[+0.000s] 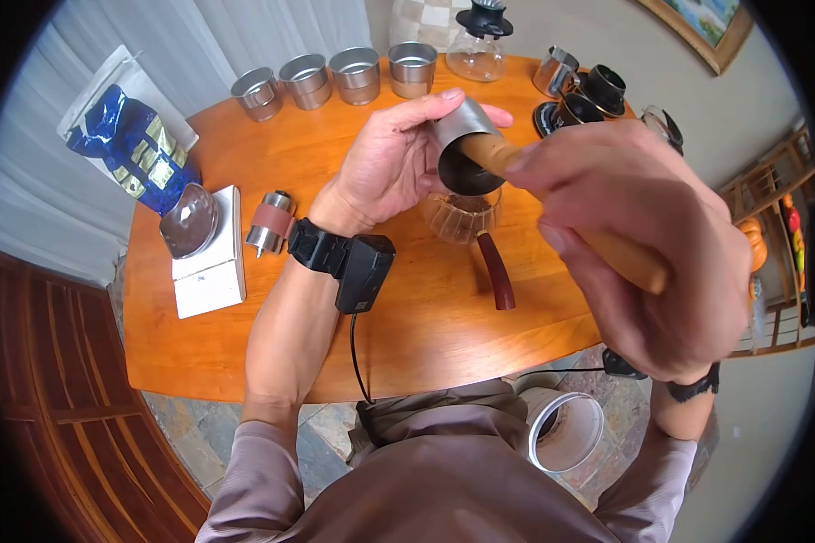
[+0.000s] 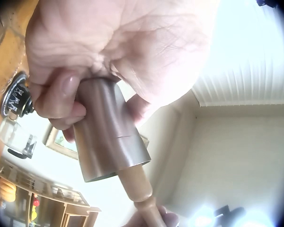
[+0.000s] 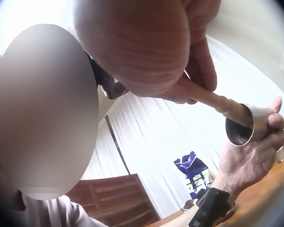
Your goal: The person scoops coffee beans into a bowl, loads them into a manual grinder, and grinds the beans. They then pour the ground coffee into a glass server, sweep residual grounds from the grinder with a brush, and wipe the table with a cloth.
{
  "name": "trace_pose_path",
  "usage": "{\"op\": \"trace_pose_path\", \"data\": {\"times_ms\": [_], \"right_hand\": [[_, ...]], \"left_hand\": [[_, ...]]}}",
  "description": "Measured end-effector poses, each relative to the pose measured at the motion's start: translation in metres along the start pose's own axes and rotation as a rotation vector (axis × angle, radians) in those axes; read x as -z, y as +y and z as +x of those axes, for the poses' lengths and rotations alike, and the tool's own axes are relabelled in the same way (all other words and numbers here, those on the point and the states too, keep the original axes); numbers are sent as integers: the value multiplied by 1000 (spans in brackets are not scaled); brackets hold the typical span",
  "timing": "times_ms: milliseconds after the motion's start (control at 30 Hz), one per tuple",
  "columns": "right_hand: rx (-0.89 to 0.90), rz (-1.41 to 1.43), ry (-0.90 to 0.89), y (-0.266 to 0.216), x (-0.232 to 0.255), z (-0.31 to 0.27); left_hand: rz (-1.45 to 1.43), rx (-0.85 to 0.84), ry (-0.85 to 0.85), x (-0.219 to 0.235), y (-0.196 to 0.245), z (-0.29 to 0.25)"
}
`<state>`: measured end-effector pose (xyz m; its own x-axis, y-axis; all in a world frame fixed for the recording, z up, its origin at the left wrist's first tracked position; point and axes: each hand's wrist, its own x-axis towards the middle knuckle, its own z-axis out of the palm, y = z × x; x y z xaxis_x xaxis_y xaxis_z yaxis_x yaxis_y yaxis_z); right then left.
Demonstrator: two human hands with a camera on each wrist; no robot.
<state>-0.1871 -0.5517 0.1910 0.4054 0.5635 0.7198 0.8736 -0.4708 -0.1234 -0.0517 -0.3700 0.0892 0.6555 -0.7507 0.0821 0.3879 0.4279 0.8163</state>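
Observation:
My left hand (image 1: 389,163) grips a brushed-steel cylinder (image 1: 466,119) by its far end, mouth tilted toward me. A turned wooden handle (image 2: 135,183) runs into that mouth, its inner end hidden inside the cylinder. My right hand (image 1: 656,235) holds the other end of the handle, fingers curled round it. Just below the cylinder stands a glass pot (image 1: 466,226) with a dark red handle and brown grounds in it. In the right wrist view, the cylinder's dark interior (image 3: 235,133) shows around the wood.
Several steel cups (image 1: 355,77) line the table's back edge near a glass carafe (image 1: 475,59). At left are a blue bag (image 1: 136,149), a white scale (image 1: 210,288) with a glass vessel (image 1: 190,222), and a hand grinder (image 1: 272,222). A white bin (image 1: 566,430) stands on the floor.

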Motion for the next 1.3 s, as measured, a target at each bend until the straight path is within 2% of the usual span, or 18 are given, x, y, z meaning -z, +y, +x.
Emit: {"op": "trace_pose_path", "data": {"times_ms": [33,67,167,233,300,333,500,600,667,733,800,867,900,1000,1067,1167,1233,1300], "right_hand": [[-2,1,-2,-3,0,2],[122,67,132,14,-10,-11],[125,-1,-1,19,-14,-9],[93,48,-18,17,-13,-6],[-138,30,-106,15,-8,-4],[-169,26,-115,15,-5,-2],[-37,-13,-43,12,-3,1],[-15,60,14,16,-17,-3],[-270,207,125,13,-25,-7],[-293,167,46,17,-21,-3],[-322,123,-31,16,-14,3],[-284,-104,-168,12,-9,9],[-288,-103,-169,11,-8,9],[-106,-94,-111,8,-7,9],[22,-83,-77,7,-8,10],[75,-210,-176,16,8,-5],[126,-220,-45,16,-13,-11],[100,-307,6,10,-23,-21]], "left_hand": [[-4,-3,6,0,0,-1],[5,-9,11,-3,1,-2],[8,-17,23,-7,2,-1],[0,-20,35,-6,2,0],[30,-17,59,-2,0,1],[27,-14,58,-1,-2,1],[-60,-24,-37,5,1,1],[-60,-19,59,1,-2,2],[-78,-6,1,7,0,1],[-96,4,-55,9,0,2],[-41,-28,16,7,-4,6],[-1,-37,65,1,-4,3],[40,-50,116,-1,-5,2],[23,-115,120,2,-9,4],[-24,-85,89,8,-5,5],[-77,-56,25,11,-5,7],[-78,-20,114,5,-3,7],[-89,-38,71,8,-4,8]]}}
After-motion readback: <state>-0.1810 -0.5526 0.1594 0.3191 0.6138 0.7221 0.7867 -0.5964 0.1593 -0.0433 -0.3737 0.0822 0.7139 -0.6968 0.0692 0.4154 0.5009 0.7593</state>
